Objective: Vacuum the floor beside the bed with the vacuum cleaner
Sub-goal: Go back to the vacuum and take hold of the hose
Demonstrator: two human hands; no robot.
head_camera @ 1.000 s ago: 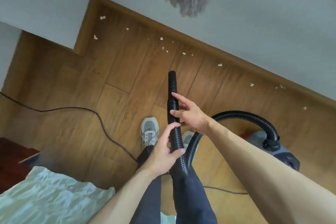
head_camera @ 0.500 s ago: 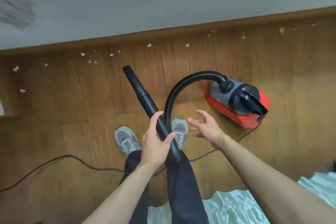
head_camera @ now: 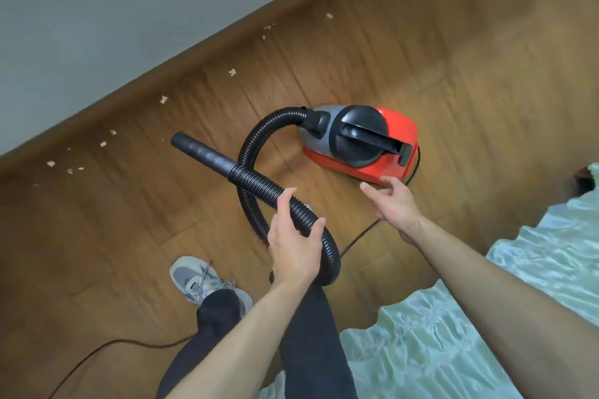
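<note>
Task is looking barely begun: scraps (head_camera: 163,99) are lying along the skirting (head_camera: 194,57) on the wood floor (head_camera: 113,236), and the nozzle (head_camera: 201,152) is seemingly hanging in the air, clear of them. Left hand (head_camera: 293,246) is gripping the ribbed hose (head_camera: 259,183) w/ fingers wrapped round it, while the right hand (head_camera: 392,204), fingers loose and spread, holding nothing, is reaching toward the rear of the red vacuum cleaner (head_camera: 359,139) sitting on the floor btwn wall (head_camera: 97,26) and bed (head_camera: 486,334) (prob. for a switch, my guess). No open container is showing; the cleaner's body is hiding whatever dust it's holding.
</note>
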